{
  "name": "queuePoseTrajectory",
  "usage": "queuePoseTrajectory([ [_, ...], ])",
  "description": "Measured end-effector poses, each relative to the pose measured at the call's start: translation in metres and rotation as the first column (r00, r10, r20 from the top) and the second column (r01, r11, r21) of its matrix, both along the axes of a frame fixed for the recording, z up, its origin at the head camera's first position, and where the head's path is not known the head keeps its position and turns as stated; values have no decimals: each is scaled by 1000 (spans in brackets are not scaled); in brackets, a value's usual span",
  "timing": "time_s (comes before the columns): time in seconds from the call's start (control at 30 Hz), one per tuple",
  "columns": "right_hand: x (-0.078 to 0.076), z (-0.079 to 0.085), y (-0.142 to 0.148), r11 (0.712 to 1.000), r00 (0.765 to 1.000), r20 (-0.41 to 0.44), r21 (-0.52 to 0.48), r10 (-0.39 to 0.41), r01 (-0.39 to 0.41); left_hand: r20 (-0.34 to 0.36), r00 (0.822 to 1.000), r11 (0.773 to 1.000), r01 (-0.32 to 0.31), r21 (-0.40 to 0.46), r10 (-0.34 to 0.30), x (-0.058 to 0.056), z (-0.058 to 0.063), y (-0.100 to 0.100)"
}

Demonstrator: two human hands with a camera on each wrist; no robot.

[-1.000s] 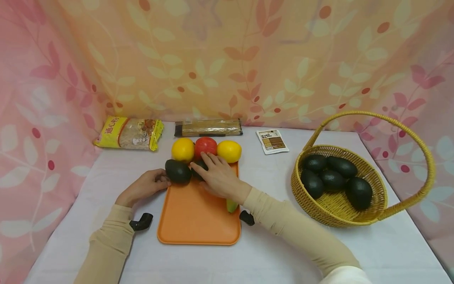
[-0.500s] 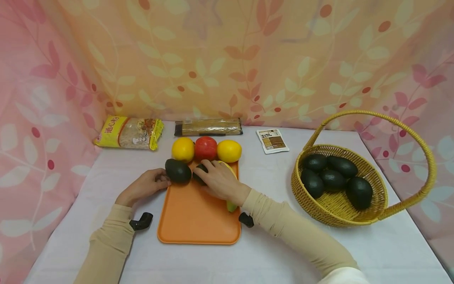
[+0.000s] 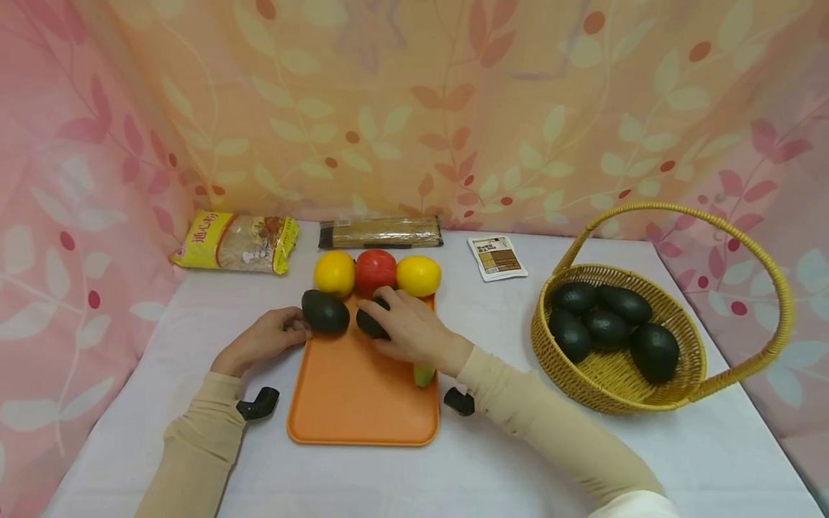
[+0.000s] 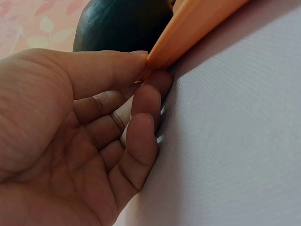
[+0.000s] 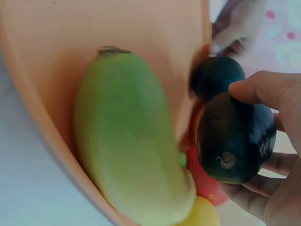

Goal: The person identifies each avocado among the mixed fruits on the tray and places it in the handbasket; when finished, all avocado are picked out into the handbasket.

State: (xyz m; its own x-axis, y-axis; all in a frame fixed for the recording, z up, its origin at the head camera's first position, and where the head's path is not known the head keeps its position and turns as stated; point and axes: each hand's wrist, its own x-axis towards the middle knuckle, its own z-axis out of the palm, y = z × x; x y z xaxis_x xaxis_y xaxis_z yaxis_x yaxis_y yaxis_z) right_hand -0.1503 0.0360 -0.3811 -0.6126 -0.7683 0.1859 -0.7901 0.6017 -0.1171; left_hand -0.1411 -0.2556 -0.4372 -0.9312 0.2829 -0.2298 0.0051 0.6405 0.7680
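Note:
My right hand (image 3: 417, 331) grips a dark green avocado (image 5: 233, 141) between thumb and fingers, above the far part of the orange tray (image 3: 363, 403). At the tray's left edge, my left hand (image 4: 61, 127) pinches the rim between thumb and forefinger. Close by those fingertips, a second avocado (image 3: 325, 313) lies at the tray's far left corner. A long green-to-yellow fruit (image 5: 129, 136) rests along the tray's right side, mostly hidden under my right hand in the head view. Behind the avocados sit a red fruit (image 3: 376, 270) and two yellow ones, left (image 3: 334, 273) and right (image 3: 419, 275).
On the right stands a yellow wicker basket (image 3: 547, 345) with a tall handle, holding several avocados (image 3: 607, 329). Along the back lie a yellow food bag (image 3: 236, 242), a pack of thin sticks (image 3: 382, 232) and a small white-and-brown packet (image 3: 498, 258).
My right hand has drawn back from over the red fruit and closed round the avocado, which has shifted slightly right. My left hand has stayed at the tray's rim.

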Motion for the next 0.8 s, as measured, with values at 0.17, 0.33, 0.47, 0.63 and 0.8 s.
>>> queuePoseTrajectory([
  [0.17, 6, 20, 11, 999, 1000, -1, -42, -25, 25, 4, 1000, 1000, -2, -14, 2, 1, 1, 0],
  [0.33, 15, 39, 33, 992, 998, -27, -116, -55, 51, 21, 1000, 1000, -1, -19, 1, -1, 2, 0],
  [0.47, 20, 52, 57, 979, 995, -42, -185, -95, 86, 12, 1000, 1000, 1, -27, 0, -1, 2, -1],
  [0.63, 23, 65, 91, 954, 986, -69, -271, -152, 128, -1, 1000, 999, 10, -33, -10, -3, 1, -2],
  [0.8, 28, 72, 126, 929, 965, -91, -306, -247, 209, 7, 1000, 999, 9, -33, -9, -3, 2, -2],
])
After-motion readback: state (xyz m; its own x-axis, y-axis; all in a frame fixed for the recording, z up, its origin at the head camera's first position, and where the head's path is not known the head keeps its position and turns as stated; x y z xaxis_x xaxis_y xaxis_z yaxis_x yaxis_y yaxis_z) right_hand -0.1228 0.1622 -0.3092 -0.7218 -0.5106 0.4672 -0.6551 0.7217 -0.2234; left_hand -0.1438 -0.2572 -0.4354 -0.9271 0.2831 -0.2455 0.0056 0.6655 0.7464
